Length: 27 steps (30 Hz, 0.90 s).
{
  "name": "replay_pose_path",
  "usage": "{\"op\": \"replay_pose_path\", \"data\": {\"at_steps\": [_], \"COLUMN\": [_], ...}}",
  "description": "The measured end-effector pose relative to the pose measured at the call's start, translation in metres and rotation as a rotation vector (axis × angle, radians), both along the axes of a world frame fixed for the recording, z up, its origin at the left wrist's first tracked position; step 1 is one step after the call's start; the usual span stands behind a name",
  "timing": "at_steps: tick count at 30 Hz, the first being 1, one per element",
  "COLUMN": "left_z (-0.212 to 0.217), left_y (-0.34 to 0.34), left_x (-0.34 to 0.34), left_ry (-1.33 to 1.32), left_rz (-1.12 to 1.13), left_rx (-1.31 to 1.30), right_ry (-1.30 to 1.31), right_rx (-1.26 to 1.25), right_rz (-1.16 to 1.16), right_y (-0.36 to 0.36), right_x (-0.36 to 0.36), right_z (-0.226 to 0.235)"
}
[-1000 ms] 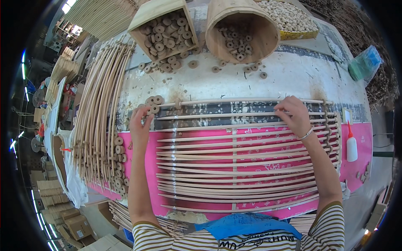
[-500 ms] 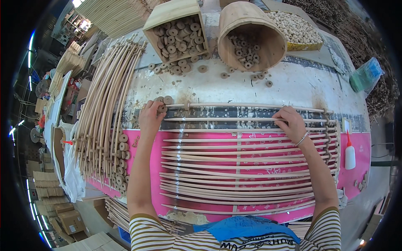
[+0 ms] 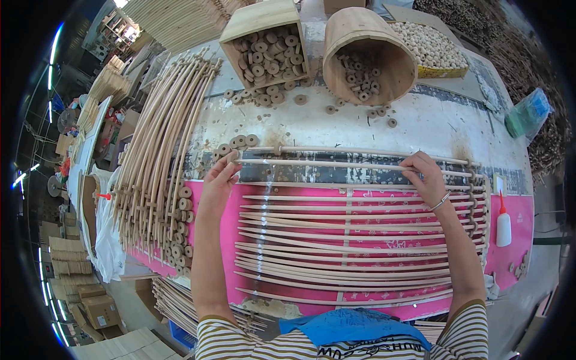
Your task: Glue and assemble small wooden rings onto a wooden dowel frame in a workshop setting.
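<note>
My left hand [image 3: 221, 175] is closed in a pinch on a small brown wooden ring [image 3: 233, 156] at the left end of a pale wooden rod [image 3: 324, 163]. Whether the rod's tip sits inside the ring is hidden by the fingers. Farther along the same rod, toward its right end, my right hand [image 3: 423, 179] grips it between thumb and fingers. Just beyond lies another rod [image 3: 342, 150], with a ring [image 3: 277, 149] around it near its left end. Several loose rings [image 3: 241, 141] lie beside my left fingertips. Nearer to me, several parallel rods [image 3: 336, 249] run into brown pieces [image 3: 471, 201] at the right.
A square wooden box [image 3: 264, 12] and a round wooden tub [image 3: 366, 30], both tipped toward me, hold rings. A yellow tray [image 3: 441, 72] of beads stands behind. Bundled rods [image 3: 162, 120] lie at left. A white glue bottle [image 3: 503, 229] with a red tip stands at right.
The held rod's left end has come up to the ring in my left hand, and the rod now lies farther from its nearer neighbour. The whole view has shifted slightly.
</note>
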<state>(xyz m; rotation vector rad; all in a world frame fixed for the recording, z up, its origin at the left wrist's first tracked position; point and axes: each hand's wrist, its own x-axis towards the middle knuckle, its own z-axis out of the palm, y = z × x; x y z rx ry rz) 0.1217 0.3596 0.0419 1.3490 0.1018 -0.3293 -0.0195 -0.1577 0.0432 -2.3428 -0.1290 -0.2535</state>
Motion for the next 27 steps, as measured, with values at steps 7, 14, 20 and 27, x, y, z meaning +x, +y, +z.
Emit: {"op": "replay_pose_path", "data": {"at_steps": [7,14,20,27], "left_z": [-0.004,-0.002,-0.004,-0.014], "left_y": [-0.007,-0.037,-0.056,-0.035], "left_x": [-0.002,-0.009,-0.008,0.0], "left_ry": [0.02,0.062,0.053,0.1], "left_rz": [-0.062,-0.003,0.01,0.07], "left_rx": [0.045,0.004,0.036,0.173], "right_ry": [-0.049,-0.161,-0.222,-0.141], "right_rx": [0.048,0.014,-0.17,-0.052], "right_rz": [0.008,0.032,0.035,0.011], "right_y": [0.004,0.014,0.001,0.012], "right_x": [0.0,0.006,0.004,0.011], "right_z": [0.004,0.013,0.013,-0.001]}}
